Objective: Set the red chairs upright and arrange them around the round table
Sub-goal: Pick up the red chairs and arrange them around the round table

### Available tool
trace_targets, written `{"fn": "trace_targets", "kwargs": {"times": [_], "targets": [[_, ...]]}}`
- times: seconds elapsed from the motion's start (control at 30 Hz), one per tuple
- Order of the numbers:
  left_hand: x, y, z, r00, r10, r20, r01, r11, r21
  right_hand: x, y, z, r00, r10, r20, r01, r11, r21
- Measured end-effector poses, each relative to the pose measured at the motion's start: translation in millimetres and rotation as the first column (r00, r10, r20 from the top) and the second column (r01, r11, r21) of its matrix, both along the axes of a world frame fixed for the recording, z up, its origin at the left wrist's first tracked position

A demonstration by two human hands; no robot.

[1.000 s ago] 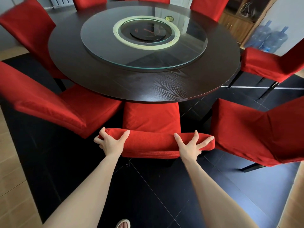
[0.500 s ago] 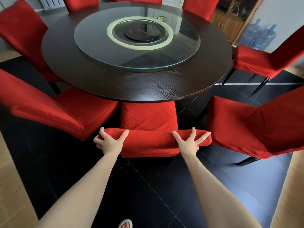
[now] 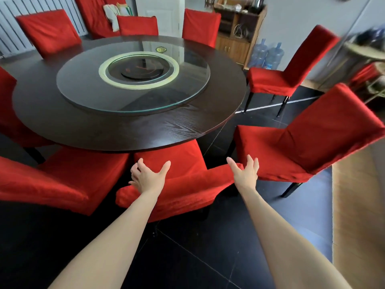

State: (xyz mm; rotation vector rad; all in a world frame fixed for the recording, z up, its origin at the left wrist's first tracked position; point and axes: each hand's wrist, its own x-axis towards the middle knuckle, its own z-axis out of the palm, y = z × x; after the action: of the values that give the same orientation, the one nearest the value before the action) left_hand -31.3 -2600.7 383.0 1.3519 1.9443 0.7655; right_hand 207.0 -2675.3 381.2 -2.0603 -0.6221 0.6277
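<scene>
Left hand (image 3: 149, 178): open, fingers straight and spread, over the left part of the nearest chair's backrest; contact with the cloth unclear.
Right hand (image 3: 245, 174): open too, fingers fanned, at the right end of that same backrest; touching or not, cannot tell.
Nearest chair (image 3: 187, 190): upright on the dark floor (image 3: 208, 247), seat tucked under the rim, backrest toward the camera.
Round surface (image 3: 104, 130): dark wood, with a glass turntable (image 3: 83, 90) in its middle.
Left chair (image 3: 62, 180): upright, just beside the nearest one, seat toward the rim.
Right chair (image 3: 312, 142): upright, near the rim, angled toward it.
Far right chair (image 3: 291, 71): upright, standing apart from the rim.
Back chairs (image 3: 48, 32): several upright along the far edge.
Corner: wooden cabinet (image 3: 233, 44), with water bottles (image 3: 268, 53) beside it.
</scene>
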Motion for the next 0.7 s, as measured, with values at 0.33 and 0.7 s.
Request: {"fn": "trace_targets", "kwargs": {"times": [0.33, 0.7], "targets": [[124.1, -9.0, 70.9, 0.893, -0.398, 0.208, 0.36, 0.911, 0.2, 76.2, -46.0, 76.6, 0.979, -0.197, 0.045, 0.183, 0.958, 0.222], [326.0, -70.0, 142.0, 0.777, -0.557, 0.293, 0.443, 0.815, 0.374, 246.5, -133.3, 156.1, 0.939, -0.313, 0.142, 0.241, 0.894, 0.377]]}}
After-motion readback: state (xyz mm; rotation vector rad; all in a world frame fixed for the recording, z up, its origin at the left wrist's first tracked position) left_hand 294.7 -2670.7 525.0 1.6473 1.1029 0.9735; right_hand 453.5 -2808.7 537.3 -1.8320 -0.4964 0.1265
